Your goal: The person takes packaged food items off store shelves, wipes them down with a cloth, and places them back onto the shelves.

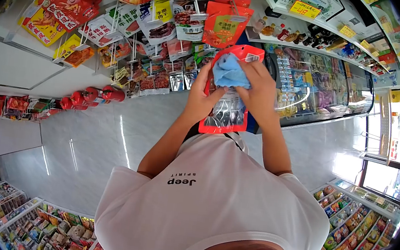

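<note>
In front of my chest is a red snack packet (232, 110) with its printed, partly see-through back turned to me. My left hand (201, 94) is closed on the packet's left edge, the thumb lying over its face. A crumpled light-blue cloth (231, 70) lies against the upper part of the packet. My right hand (259, 91) is closed on the cloth from the right, pressing it to the packet. Just beyond hangs a red-orange snack packet (225, 26) on a rack hook, among other hanging snack packets (158, 19).
A glass-topped display freezer (308, 85) stands to the right, below a shelf (317, 49) of small bottles. Red fire extinguishers (90, 95) sit low on the left. Stocked shelves (49, 231) are behind me on the left, with more packets (355, 231) behind right.
</note>
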Motion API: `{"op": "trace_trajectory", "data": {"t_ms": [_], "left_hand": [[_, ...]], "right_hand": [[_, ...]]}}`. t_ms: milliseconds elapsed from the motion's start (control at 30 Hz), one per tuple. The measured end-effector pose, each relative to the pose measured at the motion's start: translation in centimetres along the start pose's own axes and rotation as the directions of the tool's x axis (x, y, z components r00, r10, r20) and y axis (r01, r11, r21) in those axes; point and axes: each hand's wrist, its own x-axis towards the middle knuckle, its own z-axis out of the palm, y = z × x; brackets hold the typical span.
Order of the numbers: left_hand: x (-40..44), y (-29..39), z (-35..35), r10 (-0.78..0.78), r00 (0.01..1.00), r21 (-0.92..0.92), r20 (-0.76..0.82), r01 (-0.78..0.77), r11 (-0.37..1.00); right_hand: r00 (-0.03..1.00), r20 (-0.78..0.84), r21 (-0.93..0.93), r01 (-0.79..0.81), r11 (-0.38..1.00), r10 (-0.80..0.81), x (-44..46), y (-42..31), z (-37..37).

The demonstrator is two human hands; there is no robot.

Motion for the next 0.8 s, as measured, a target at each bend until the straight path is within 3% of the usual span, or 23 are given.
{"op": "trace_trajectory", "data": {"t_ms": [67, 167, 300, 333, 500, 600, 800], "left_hand": [[-0.2, -0.9, -0.4, 0.010, 1.000, -0.075, 0.016, -0.009, 0.997], [0.0, -0.4, -0.2, -0.202, 0.979, -0.477, -0.005, 0.175, 0.862], [-0.1, 0.5, 0.5, -0.344, 0.929, -0.649, -0.134, 0.180, 0.739], [0.0, 0.1, -0.1, -0.276, 0.959, -0.715, -0.061, 0.151, 0.682], [0.3, 0.4, 0.2, -0.231, 0.962, -0.619, -0.146, 0.094, 0.780], [0.3, -0.1, 0.1, -0.205, 0.960, -0.580, -0.189, 0.060, 0.813], [0.9, 0.7, -0.2, -0.100, 0.966, -0.545, -0.240, -0.049, 0.837]], "right_hand": [[0.999, -0.036, 0.061, 0.011, 0.998, -0.009, -0.3, -0.4, 0.6], [0.996, -0.081, 0.075, -0.014, 0.997, 0.020, -1.0, -0.7, 2.1], [0.999, -0.038, 0.096, -0.015, 0.995, 0.019, -2.1, -1.4, 2.9], [1.000, -0.002, 0.084, -0.016, 0.996, 0.016, -2.4, -1.6, 2.9], [0.976, 0.218, 0.083, 0.008, 0.996, -0.026, -3.0, -2.0, 1.7], [0.992, 0.118, 0.068, 0.033, 0.997, -0.041, -2.7, -1.8, 1.6], [0.960, 0.274, 0.082, 0.039, 0.996, -0.060, -3.9, -2.3, 1.2]]}}
